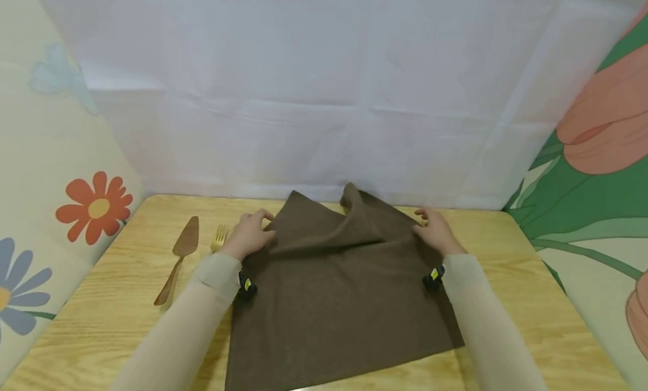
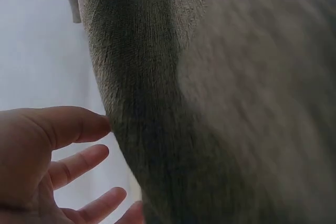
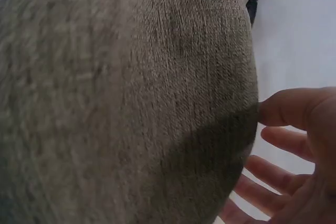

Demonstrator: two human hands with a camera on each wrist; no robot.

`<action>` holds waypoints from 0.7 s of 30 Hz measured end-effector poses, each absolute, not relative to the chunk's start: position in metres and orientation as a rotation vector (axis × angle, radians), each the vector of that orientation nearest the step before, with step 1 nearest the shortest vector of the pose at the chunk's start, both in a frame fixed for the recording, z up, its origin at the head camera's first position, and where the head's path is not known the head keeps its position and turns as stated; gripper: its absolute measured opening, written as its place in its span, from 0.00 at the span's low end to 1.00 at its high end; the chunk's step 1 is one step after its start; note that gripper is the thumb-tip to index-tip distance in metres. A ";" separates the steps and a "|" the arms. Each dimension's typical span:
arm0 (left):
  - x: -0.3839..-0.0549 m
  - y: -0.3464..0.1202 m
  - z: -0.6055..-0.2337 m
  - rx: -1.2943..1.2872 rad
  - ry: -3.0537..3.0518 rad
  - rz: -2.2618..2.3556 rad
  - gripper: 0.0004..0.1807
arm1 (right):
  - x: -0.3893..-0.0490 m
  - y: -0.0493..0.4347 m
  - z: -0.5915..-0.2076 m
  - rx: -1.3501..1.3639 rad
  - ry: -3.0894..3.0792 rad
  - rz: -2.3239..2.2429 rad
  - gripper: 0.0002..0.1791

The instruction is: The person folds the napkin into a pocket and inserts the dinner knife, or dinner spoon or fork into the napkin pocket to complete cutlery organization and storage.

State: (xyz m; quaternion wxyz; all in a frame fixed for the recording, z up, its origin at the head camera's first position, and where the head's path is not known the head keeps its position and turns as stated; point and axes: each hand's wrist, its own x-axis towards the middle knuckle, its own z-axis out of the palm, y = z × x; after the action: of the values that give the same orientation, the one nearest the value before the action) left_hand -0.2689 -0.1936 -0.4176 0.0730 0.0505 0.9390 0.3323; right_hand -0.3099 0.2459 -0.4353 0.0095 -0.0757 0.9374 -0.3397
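A dark brown cloth [image 1: 344, 306] lies spread over the wooden table, its far part rumpled into raised folds with two peaks. At its left edge is my left hand [image 1: 250, 233]; in the left wrist view the thumb touches the cloth's edge [image 2: 131, 108], while the other fingers are spread apart. My right hand [image 1: 435, 230] is at the opposite edge. In the right wrist view its thumb meets the cloth [image 3: 210, 77], with the fingers loosely spread alongside. The cloth fills much of both wrist views. Whatever is beneath it is hidden.
Left of the cloth lie a copper-coloured cake server [image 1: 186, 239] and a gold fork [image 1: 220, 236], the fork partly hidden by my left arm. A white sheet [image 1: 324, 98] hangs behind the wooden table [image 1: 506, 256]. Flower-patterned panels [image 1: 602, 211] flank both sides.
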 end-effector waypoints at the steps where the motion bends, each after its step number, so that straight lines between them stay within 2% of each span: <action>1: -0.270 -0.192 -0.418 0.151 2.815 1.006 0.25 | -0.311 0.245 -0.435 -0.226 2.911 -1.063 0.26; 5: -0.274 -0.191 -0.420 0.227 2.829 1.051 0.20 | -0.315 0.241 -0.435 -0.189 2.899 -1.040 0.25; 8: -0.276 -0.193 -0.422 0.320 2.820 1.071 0.17 | -0.317 0.239 -0.433 -0.207 2.908 -1.016 0.20; 10: -0.277 -0.194 -0.421 0.357 2.798 1.065 0.19 | -0.317 0.240 -0.431 -0.269 2.906 -1.005 0.19; 14: -0.277 -0.197 -0.418 0.379 2.812 0.982 0.26 | -0.314 0.247 -0.428 -0.390 2.868 -0.971 0.23; 18: -0.278 -0.203 -0.416 0.324 2.904 0.968 0.28 | -0.310 0.256 -0.425 -0.347 2.855 -0.938 0.27; 21: -0.280 -0.207 -0.416 0.271 2.969 0.996 0.27 | -0.306 0.264 -0.424 -0.279 2.859 -0.929 0.27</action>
State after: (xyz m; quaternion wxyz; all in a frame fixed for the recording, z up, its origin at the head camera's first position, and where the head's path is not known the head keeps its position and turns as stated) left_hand -0.2797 -0.2066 -0.4157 -0.0011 0.0861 0.9445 0.3169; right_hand -0.3059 0.2637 -0.4240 0.0612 -0.0924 0.9452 -0.3070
